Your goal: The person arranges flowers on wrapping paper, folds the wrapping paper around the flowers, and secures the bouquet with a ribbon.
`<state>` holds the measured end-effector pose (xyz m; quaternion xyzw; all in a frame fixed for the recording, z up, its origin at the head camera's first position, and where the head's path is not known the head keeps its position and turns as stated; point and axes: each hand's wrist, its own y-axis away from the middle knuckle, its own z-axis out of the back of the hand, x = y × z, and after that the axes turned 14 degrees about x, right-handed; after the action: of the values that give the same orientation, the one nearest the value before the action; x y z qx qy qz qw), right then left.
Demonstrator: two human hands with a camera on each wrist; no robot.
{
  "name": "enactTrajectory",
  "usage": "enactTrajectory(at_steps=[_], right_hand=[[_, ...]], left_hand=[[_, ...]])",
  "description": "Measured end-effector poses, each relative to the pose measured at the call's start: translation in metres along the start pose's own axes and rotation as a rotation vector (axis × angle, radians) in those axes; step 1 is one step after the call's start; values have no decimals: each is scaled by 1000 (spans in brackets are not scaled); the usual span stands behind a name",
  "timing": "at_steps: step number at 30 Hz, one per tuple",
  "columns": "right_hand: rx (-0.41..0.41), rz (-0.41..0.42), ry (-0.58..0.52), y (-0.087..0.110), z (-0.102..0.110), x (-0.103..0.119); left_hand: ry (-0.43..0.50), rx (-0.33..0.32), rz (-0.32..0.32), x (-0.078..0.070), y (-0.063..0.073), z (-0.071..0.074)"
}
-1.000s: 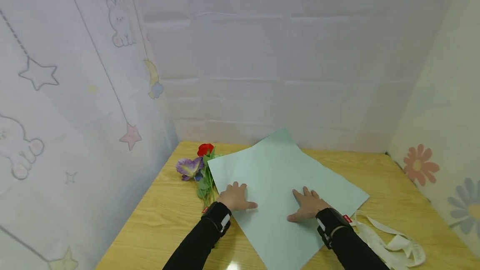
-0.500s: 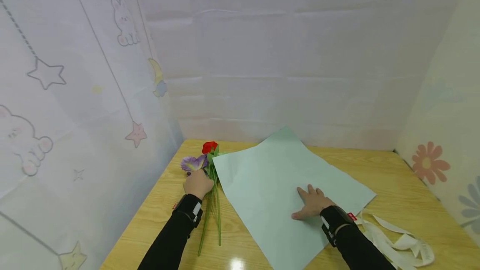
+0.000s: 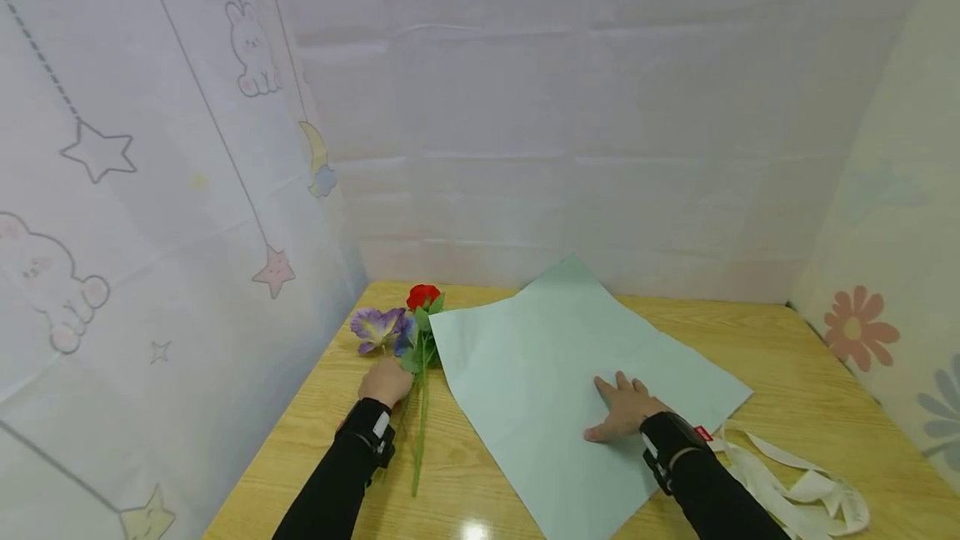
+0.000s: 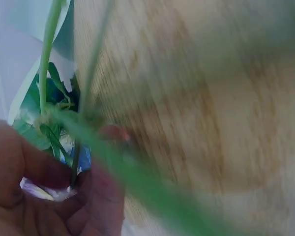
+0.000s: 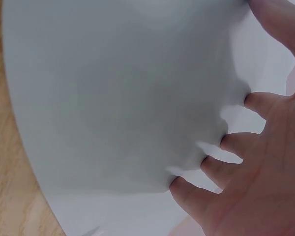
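Note:
My left hand [image 3: 386, 382] pinches a thin stem [image 4: 76, 164] between thumb and fingers, just below a purple artificial flower [image 3: 375, 327] at the table's left. Beside it lies a red rose [image 3: 423, 297], its green stem running toward the front past my hand. Blue petals and green leaves show among them. A large pale green sheet of wrapping paper [image 3: 540, 357] lies cornerwise over the middle of the table. On its right half my right hand [image 3: 624, 408] rests with fingers spread, the fingertips [image 5: 179, 189] pressing the paper.
A loose cream ribbon [image 3: 810, 490] lies crumpled at the front right, close by the right wrist. The wooden table [image 3: 720, 332] backs onto a white hanging sheet [image 3: 570, 107]. A patterned wall covering [image 3: 165, 232] rises along the left side.
My left hand has left the paper and moved left to the flowers, taking hold of a stem. The purple flower has shifted slightly left, away from the rose. The right hand stays on the paper.

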<state>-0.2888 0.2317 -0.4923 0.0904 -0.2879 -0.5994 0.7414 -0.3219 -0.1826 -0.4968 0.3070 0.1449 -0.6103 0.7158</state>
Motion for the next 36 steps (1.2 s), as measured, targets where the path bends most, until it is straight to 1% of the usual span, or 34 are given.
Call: enactTrajectory(at_steps=[2, 5, 8, 11, 14, 18, 22, 25, 28, 32, 34, 36], right_hand=[[-2, 0, 1, 0, 0, 0], [-3, 2, 9, -1, -1, -1], [-3, 4, 17, -3, -2, -3], [-3, 5, 14, -6, -4, -5], [1, 1, 4, -10, -5, -9], [2, -1, -10, -13, -7, -13], [4, -1, -19, -11, -7, -10], [15, -8, -13, -7, -6, -7], [29, -15, -8, -3, -6, -3], [29, -22, -3, -1, -7, 2], [26, -25, 5, 0, -8, 5], [31, -25, 9, 1, -10, 9]], left_hand=[[29, -65, 16, 0, -1, 3], [48, -156, 38, 0, -3, 7], [67, -214, 19, 0, -5, 11], [123, -234, -30, -2, -6, 15], [197, -229, -73, -9, -6, 20], [289, -242, -127, -22, -3, 26], [323, -266, -192, -41, -3, 28], [350, -266, -244, -61, -2, 25], [402, -243, -275, -84, -2, 18], [490, -178, -298, -112, -2, 1], [528, -133, -329, -125, -4, -10], [520, -98, -361, -136, -6, -23]])
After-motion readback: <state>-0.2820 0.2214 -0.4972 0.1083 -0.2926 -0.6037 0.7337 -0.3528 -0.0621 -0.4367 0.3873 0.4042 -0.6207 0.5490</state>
